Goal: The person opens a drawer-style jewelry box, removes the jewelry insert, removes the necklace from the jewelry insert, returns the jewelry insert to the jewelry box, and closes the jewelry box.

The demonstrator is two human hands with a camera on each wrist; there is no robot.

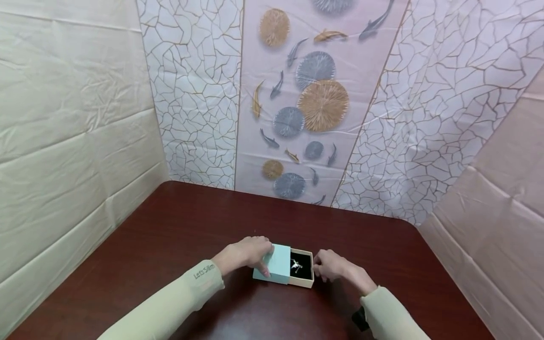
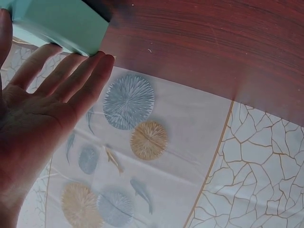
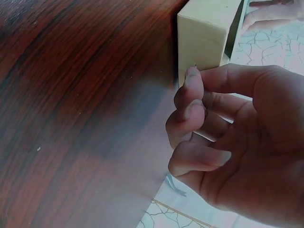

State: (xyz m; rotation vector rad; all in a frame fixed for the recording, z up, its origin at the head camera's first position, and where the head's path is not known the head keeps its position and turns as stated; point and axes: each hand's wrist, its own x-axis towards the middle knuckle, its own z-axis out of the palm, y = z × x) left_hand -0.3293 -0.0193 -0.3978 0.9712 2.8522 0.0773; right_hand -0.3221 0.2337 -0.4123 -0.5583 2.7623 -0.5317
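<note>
A small jewelry box lies on the table with its pale cream drawer point(image 1: 301, 283) pulled partly out to the right of its mint-green sleeve point(image 1: 279, 264). On the drawer's black lining sits a shiny silver piece of jewelry point(image 1: 296, 266). My left hand point(image 1: 251, 252) grips the sleeve, thumb on the near side and fingers along the far side, as the left wrist view also shows against the green sleeve point(image 2: 61, 23). At the drawer's right end, my right hand point(image 1: 330, 264) has thumb and forefinger pinched together; a tiny dark bit shows at those fingertips point(image 3: 192, 73).
The dark red-brown table point(image 1: 204, 222) stretches around the box. Behind it hangs a patterned cloth point(image 1: 293, 156) with fish and round shapes, and cream cloth walls point(image 1: 76, 118) close both sides. A black object point(image 1: 360, 319) shows at the right sleeve.
</note>
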